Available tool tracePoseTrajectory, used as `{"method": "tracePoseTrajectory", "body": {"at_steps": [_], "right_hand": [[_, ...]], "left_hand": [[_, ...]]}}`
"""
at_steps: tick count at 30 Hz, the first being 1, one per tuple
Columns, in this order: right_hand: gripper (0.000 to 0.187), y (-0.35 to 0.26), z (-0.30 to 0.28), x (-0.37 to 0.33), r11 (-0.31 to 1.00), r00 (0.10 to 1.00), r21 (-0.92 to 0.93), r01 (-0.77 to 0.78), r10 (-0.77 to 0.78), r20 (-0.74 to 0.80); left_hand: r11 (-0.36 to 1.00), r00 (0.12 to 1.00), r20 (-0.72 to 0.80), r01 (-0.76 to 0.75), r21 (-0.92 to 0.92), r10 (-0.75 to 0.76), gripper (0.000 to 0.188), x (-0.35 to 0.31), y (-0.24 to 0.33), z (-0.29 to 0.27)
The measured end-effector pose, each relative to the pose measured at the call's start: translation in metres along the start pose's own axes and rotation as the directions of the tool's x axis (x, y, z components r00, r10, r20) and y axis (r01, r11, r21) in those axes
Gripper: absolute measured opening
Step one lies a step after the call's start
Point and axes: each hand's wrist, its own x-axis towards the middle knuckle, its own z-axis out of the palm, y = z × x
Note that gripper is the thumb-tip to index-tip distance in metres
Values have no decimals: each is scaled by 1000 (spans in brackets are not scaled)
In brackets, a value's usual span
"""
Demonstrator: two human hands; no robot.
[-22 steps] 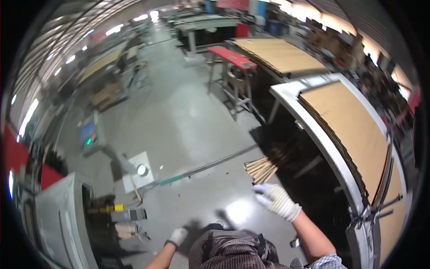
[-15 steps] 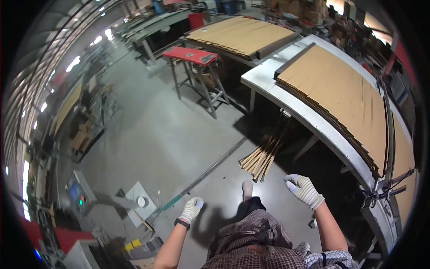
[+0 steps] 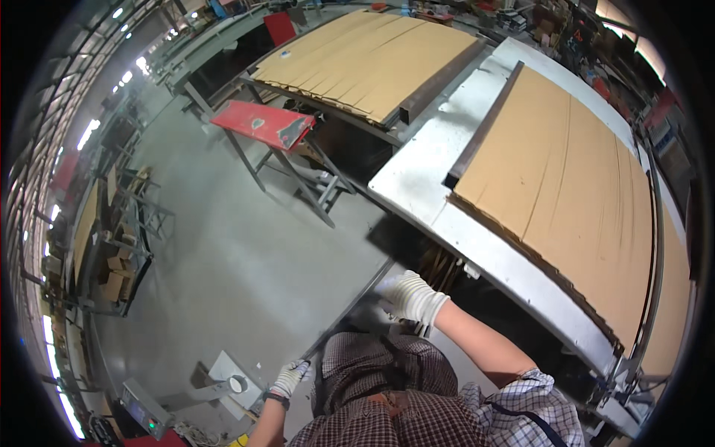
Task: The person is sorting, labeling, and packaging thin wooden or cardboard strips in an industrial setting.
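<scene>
My right hand [image 3: 414,299], in a white knitted glove, reaches forward at the centre, close to the near edge of the white table [image 3: 477,238]. Its fingers point left, stretched out and slightly smeared, with nothing visible in them. Partly behind this hand, below the table edge, a bundle of thin brown strips [image 3: 441,270] shows. My left hand [image 3: 287,378], also gloved and with a dark band at the wrist, hangs low beside my checked apron [image 3: 372,372]. Its fingers are loosely bent and a little apart, and it appears to hold nothing. A dark line on the floor passes near it.
Stacked brown cardboard sheets [image 3: 566,201] lie on the white table, beside a dark metal bar [image 3: 488,123]. A second stack [image 3: 365,56] lies farther back. A red-topped trestle [image 3: 261,123] stands left of the tables. At lower left are a control box [image 3: 145,408] and cardboard boxes [image 3: 118,274].
My view has moved forward, so tables and trestle look nearer. My right hand has swung inward and forward to the centre; my left hand sits lower. The brown strips are now mostly hidden.
</scene>
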Motion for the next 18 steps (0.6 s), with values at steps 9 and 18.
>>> {"method": "tracePoseTrajectory", "body": {"at_steps": [9, 18], "right_hand": [[58, 131, -36, 132, 980, 923, -32, -196, 174, -343], [86, 180, -29, 165, 764, 805, -262, -590, 581, -119]], "left_hand": [[995, 972, 235, -35, 96, 12, 25, 218, 239, 41], [770, 941, 98, -203, -605, 325, 33, 461, 579, 90]]}}
